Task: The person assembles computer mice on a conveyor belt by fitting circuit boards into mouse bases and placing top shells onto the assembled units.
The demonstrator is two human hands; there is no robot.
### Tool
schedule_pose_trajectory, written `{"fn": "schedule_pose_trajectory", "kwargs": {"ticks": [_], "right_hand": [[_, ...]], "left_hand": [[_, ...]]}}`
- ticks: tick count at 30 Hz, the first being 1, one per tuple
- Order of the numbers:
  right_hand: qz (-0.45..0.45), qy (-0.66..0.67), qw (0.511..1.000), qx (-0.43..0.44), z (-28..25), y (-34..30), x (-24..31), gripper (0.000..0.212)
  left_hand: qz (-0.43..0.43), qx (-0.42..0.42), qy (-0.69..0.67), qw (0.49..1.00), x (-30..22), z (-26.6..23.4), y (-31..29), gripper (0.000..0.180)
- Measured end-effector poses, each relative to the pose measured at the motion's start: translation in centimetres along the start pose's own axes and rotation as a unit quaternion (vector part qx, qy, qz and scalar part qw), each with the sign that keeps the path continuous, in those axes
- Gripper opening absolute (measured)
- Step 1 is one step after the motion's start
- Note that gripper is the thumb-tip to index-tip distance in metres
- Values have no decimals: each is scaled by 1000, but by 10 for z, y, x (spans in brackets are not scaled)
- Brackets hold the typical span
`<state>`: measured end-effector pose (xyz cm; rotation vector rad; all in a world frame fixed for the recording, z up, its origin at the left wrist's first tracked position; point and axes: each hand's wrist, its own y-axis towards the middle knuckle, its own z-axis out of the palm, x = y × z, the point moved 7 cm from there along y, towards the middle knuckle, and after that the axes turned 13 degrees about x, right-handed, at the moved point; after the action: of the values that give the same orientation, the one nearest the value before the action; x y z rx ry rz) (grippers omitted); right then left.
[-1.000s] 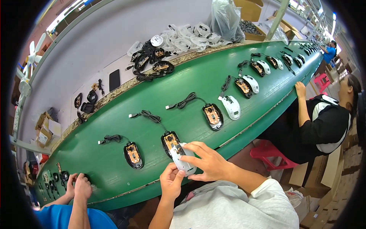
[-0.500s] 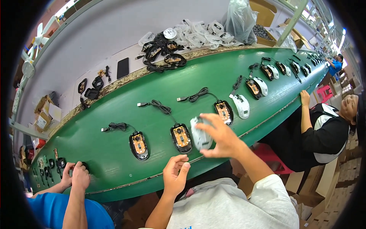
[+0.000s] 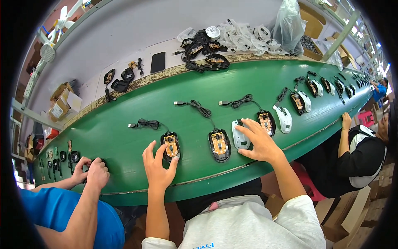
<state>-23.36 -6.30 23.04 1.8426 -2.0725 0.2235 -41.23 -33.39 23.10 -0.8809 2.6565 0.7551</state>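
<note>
My left hand (image 3: 159, 168) is open at the near edge of a black mouse base (image 3: 171, 144) with an orange circuit board. Its fingers are spread over the base's left side, with the thumb by its lower end. To the right, my right hand (image 3: 263, 143) spans a white mouse shell (image 3: 240, 135), fingers at its upper part and thumb at its lower end. This shell lies beside another open mouse base (image 3: 219, 145) with a coiled cable. Behind my right fingers is a further mouse base (image 3: 266, 122), with a white shell (image 3: 283, 119) to its right.
The green belt (image 3: 195, 87) carries several opened mice off to the right. A shelf behind holds clear shells (image 3: 244, 39), black mouse parts (image 3: 199, 47) and a dark phone (image 3: 158, 62). A co-worker's hands (image 3: 93, 171) are at left; another person (image 3: 352, 153) sits at right.
My left hand has moved left, from beside the middle mouse base to the left one, its fingers spreading. The white shell under my right hand, blurred before, now shows sharply beside the middle base.
</note>
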Motion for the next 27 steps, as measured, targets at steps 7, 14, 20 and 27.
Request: {"fn": "schedule_pose_trajectory", "kwargs": {"ticks": [7,14,20,27], "right_hand": [[-15,52,994,-96,-28,-7,23,63],[-92,97,987,-93,5,-1,101,52],[-95,120,985,-83,33,-4,126,47],[-73,120,986,-87,42,-7,126,42]], "left_hand": [[-5,37,-18,999,1,25,-10,49],[-52,165,-142,975,-29,33,-33,50],[-8,105,-105,989,-29,23,-27,53],[52,115,-53,991,-28,35,-26,57]]}}
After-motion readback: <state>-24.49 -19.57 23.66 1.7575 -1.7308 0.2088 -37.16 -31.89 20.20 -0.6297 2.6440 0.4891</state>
